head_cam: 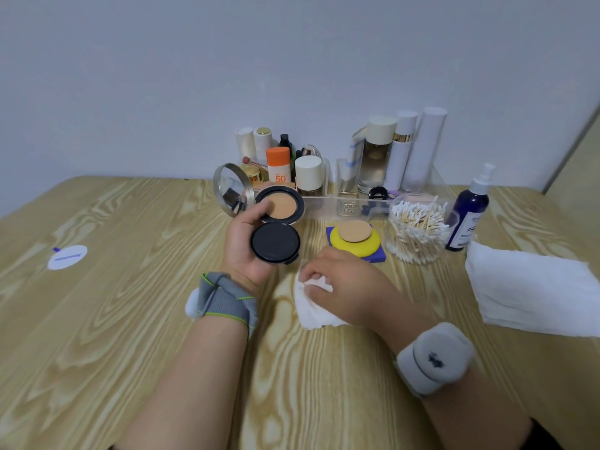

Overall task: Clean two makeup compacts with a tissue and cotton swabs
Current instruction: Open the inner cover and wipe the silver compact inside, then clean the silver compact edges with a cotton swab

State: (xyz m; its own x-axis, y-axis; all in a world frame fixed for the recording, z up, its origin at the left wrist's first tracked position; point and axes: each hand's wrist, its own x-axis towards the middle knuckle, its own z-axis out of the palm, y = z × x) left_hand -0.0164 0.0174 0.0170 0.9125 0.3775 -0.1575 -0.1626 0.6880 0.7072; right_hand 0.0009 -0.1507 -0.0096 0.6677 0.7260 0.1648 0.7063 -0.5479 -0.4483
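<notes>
My left hand [246, 241] grips an open black compact [276, 241] above the middle of the table; its beige pan [281, 205] tilts away from me and the black lid faces up. A second compact with a round mirror [231, 188] stands open just behind it. My right hand [344, 287] pinches a crumpled white tissue [311, 308] that lies on the wood right of the compact. A clear jar of cotton swabs [417, 228] stands at the right.
A beige puff on a yellow and blue pad [355, 241] lies behind my right hand. A stack of white tissues [532, 287] and a blue spray bottle [470, 212] are at the right. Bottles in a clear organiser [328, 203] line the wall. A white sticker [67, 256] lies left.
</notes>
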